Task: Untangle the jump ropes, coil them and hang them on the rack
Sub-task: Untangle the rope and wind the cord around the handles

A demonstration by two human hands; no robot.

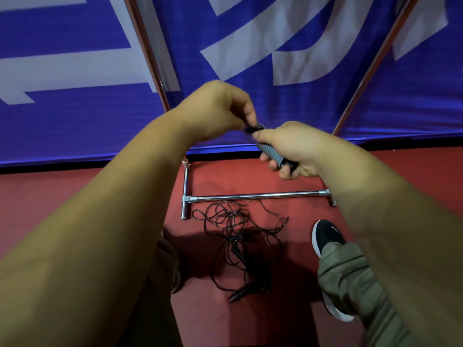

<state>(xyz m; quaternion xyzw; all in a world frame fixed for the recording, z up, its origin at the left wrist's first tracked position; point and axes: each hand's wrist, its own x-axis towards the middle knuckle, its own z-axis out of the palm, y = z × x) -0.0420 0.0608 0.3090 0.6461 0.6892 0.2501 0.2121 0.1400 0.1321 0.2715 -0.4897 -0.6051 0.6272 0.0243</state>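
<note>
While the right hand wraps its fingers around a grey jump-rope handle, the left hand, at its ten o'clock, pinches the dark cord at the handle's top. Down at six o'clock, the tangled ropes sprawl on the red floor, just beside the rack's chrome base bar at their twelve.

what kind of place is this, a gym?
Likely an indoor sports hall or gym: red sports-type floor, blue printed barrier banner along its edge, and tangled jump ropes lying by a chrome rack base.
</note>
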